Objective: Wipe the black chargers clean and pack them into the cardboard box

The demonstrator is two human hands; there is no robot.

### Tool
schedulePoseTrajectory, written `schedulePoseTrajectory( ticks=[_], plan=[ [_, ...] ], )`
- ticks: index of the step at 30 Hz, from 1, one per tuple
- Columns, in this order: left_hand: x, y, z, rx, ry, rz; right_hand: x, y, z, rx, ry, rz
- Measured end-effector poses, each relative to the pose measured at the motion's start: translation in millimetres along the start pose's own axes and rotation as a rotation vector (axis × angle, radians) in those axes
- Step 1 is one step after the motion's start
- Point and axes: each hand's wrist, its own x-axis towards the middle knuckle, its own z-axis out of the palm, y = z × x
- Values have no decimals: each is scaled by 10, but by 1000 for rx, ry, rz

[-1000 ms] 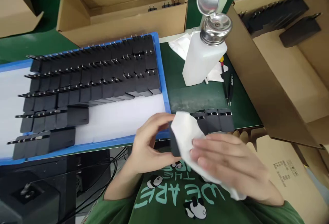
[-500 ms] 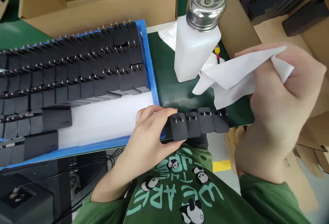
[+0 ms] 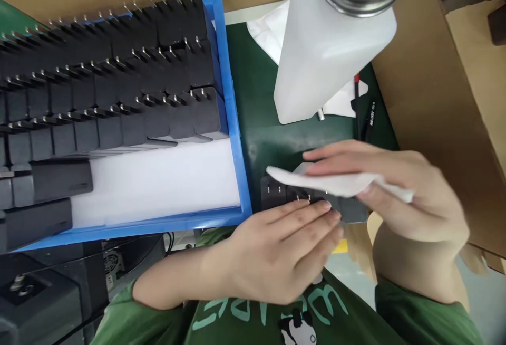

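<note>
A short row of black power adapters (image 3: 272,193) stands at the table's front edge, metal prongs upward. My left hand (image 3: 282,252) lies along the front of this row, fingers stretched out side by side and touching the adapters. Above the row, my right hand (image 3: 411,197) pinches a folded white wipe (image 3: 332,182) between thumb and fingers. The wipe and both hands cover part of the row, and I cannot tell whether the wipe touches the prongs. To the left, a blue tray (image 3: 234,123) holds several rows of similar adapters (image 3: 158,123), prongs up.
A white bottle (image 3: 328,49) with a metal top stands behind the row. White cloth (image 3: 269,31) and a black pen-like tool (image 3: 370,121) lie near it. Cardboard boxes (image 3: 443,97) border the right and back. Dark equipment (image 3: 47,292) sits below the table at left.
My left hand has let go of the end adapter and moved right, flattening along the row's front. My right hand has brought the wipe left and down over the adapters. The view has moved closer.
</note>
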Motion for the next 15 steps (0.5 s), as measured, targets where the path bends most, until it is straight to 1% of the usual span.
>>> schedulePoseTrajectory(
  ticks=[2, 3, 4, 5, 8, 9, 10, 12, 14, 15],
  plan=[
    [14, -42, 56, -23, 37, -40, 31, 71, 29, 26, -197, -96],
    [15, -54, 73, -32, 59, -46, 28, 105, 30, 14, -253, -122],
    [14, -58, 85, -40, 77, -52, 16, 135, 26, 3, -272, -139],
    [12, -56, 94, -44, 85, -64, -2, 160, 22, -10, -256, -140],
    [15, -28, 109, -52, 113, -98, -62, 211, 32, -6, -112, -123],
    [19, -19, 111, -53, 120, -102, -75, 224, 45, 6, -82, -131],
    [24, -13, 112, -52, 125, -105, -83, 236, 62, 21, -74, -144],
    [35, -8, 109, -47, 134, -102, -86, 256, 98, 49, -109, -170],
    [46, -10, 101, -39, 139, -116, -84, 268, 120, 76, -138, -144],
    [51, -12, 97, -39, 133, -124, -83, 269, 123, 88, -122, -119]
  ],
)
